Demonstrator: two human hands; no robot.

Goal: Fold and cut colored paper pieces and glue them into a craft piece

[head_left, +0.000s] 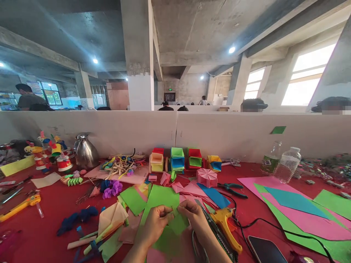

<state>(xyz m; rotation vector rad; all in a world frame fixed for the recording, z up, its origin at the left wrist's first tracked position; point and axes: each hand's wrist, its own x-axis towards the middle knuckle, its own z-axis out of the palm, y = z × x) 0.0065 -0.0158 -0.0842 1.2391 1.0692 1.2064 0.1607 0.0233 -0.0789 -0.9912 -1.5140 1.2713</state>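
My left hand and my right hand come close together at the front middle of the table. Thumb and forefinger of each are pinched on a piece of green paper; its outline blends into the larger green sheet behind it. Beside my right forearm lie a yellow glue gun and a dark, ruler-like strip. A pink folded paper box and a small pink folded piece sit just beyond my fingers.
Stacked coloured paper boxes line the white partition. Pliers, a phone and the glue gun's black cord are on the right, with plastic bottles behind. A steel jug stands left; paper scraps surround my hands.
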